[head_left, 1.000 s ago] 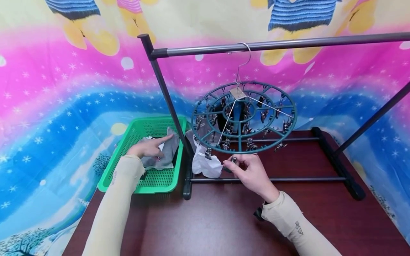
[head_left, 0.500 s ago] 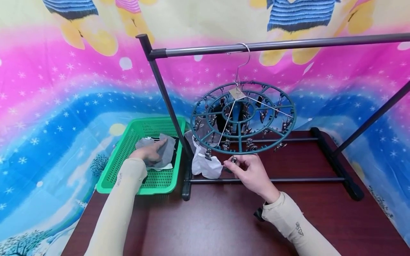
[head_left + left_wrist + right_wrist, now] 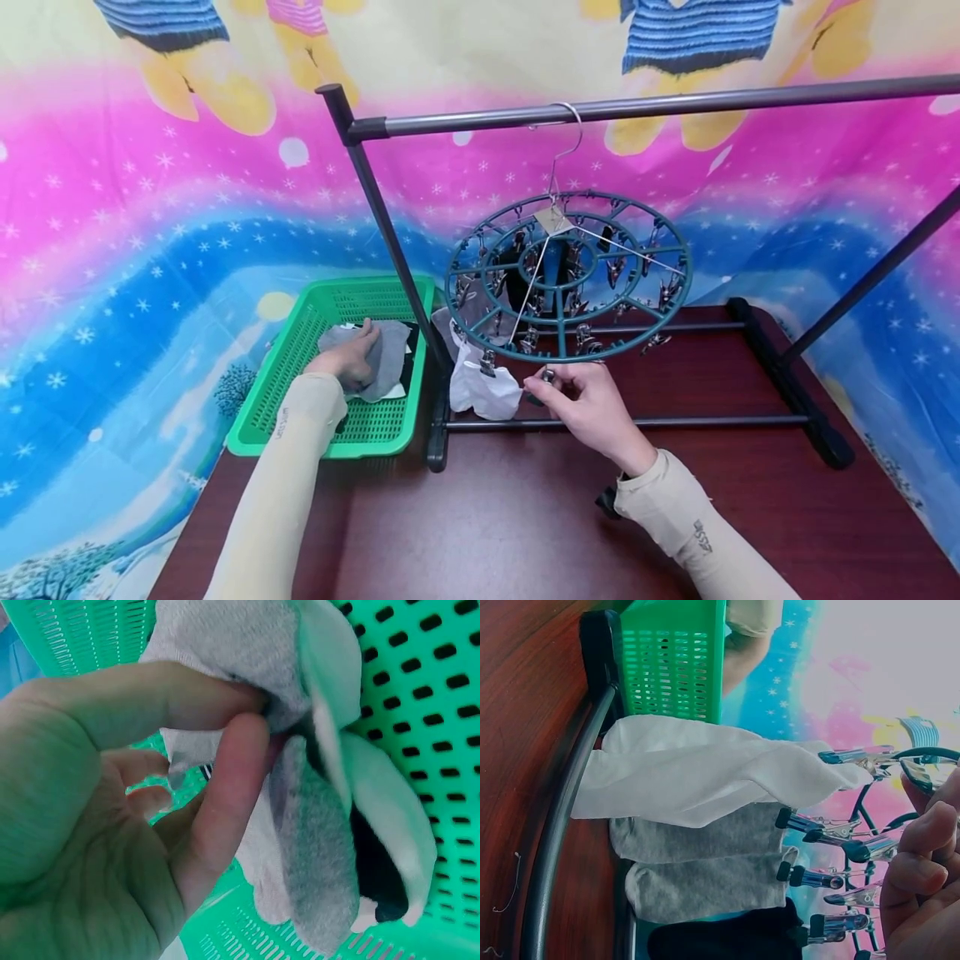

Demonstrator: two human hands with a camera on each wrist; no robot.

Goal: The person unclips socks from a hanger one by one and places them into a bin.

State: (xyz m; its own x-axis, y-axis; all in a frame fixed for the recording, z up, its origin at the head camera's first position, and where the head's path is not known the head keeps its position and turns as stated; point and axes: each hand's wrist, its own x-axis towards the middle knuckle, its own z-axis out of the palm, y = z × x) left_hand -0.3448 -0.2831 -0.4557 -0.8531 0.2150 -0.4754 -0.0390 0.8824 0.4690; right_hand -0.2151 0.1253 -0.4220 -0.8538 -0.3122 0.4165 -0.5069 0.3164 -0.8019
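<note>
In the green basket (image 3: pixel 367 451), my left hand (image 3: pixel 341 360) pinches a grey sock (image 3: pixel 319 855) between thumb and index finger; the left wrist view shows the fingertips right at the fabric fold. White and black pieces lie under and beside that sock. My right hand (image 3: pixel 592 408) pinches a metal clip (image 3: pixel 548 377) at the front rim of a round green clip hanger (image 3: pixel 560 333). Left of this hand, a white sock (image 3: pixel 705 772) hangs from another clip. Grey socks (image 3: pixel 712 889) and a black sock (image 3: pixel 727 937) also hang there.
The hanger hooks over the top bar (image 3: pixel 480 119) of a dark metal rack. The rack's left post (image 3: pixel 386 212) stands between basket and hanger, and its lower front bar (image 3: pixel 712 422) crosses above the dark red table (image 3: pixel 480 533). A patterned cloth backdrop (image 3: pixel 187 275) surrounds the table.
My left hand's index finger, stretched out a second ago, has drawn in, and the raised grey sock has settled lower in the basket. My right hand stays at the clip.
</note>
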